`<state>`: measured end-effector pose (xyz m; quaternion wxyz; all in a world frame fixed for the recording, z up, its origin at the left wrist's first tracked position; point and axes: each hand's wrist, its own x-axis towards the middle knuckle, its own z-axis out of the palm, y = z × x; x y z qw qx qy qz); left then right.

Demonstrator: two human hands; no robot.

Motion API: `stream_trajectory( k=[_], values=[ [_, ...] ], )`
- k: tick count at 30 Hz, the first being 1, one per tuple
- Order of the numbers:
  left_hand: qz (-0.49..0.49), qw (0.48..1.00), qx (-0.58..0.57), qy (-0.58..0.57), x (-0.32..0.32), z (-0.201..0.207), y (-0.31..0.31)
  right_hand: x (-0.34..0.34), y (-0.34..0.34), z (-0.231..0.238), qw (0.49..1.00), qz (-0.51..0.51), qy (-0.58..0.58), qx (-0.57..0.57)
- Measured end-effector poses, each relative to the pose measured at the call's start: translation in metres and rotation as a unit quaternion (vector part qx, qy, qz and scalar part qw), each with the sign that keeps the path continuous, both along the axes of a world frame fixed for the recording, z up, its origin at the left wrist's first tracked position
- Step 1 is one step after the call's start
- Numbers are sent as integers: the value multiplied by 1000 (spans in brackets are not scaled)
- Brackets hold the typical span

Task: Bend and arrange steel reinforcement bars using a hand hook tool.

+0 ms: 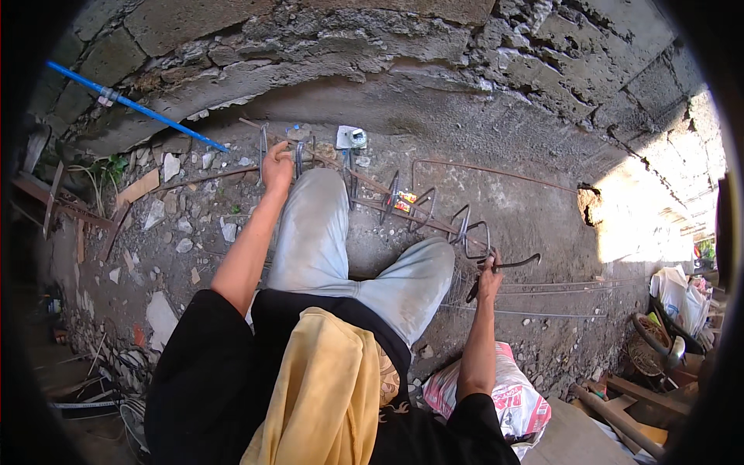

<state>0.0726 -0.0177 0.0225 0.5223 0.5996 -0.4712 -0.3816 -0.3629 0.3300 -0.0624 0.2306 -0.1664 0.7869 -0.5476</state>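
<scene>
A rebar cage (372, 183) of long rusty bars with several bent square stirrups (422, 209) lies across the ground in front of my knees. At its left end, my left hand (277, 167) is closed around a bar, its fingertips partly hidden. My right hand (489, 279) grips a dark metal hook tool (518, 264) beside the cage's right end. The curved tip of the tool points right, and its other end shows below my fist. A stirrup (477, 239) stands just beyond my right fingers.
A rough block wall (325, 46) rises ahead. At left are a blue pipe (139, 108) and broken rubble (159, 318). A tape measure (356, 138) lies beyond the cage. Loose bars (542, 314) and a pink-white sack (519, 395) are at right, near scrap wood (620, 415).
</scene>
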Motion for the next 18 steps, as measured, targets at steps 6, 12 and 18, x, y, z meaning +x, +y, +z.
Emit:
stream_trajectory(
  k=[6, 12, 18],
  values=[
    [-58, 956, 271, -92, 129, -39, -68, -20, -12, -31, 998, 49, 30, -17],
    [-30, 939, 302, -162, 45, -26, -109, -50, 4, -11, 996, 66, 58, 27],
    [-71, 965, 238, -85, 94, -81, -134, -95, -38, -39, 997, 72, 35, -24]
  ],
)
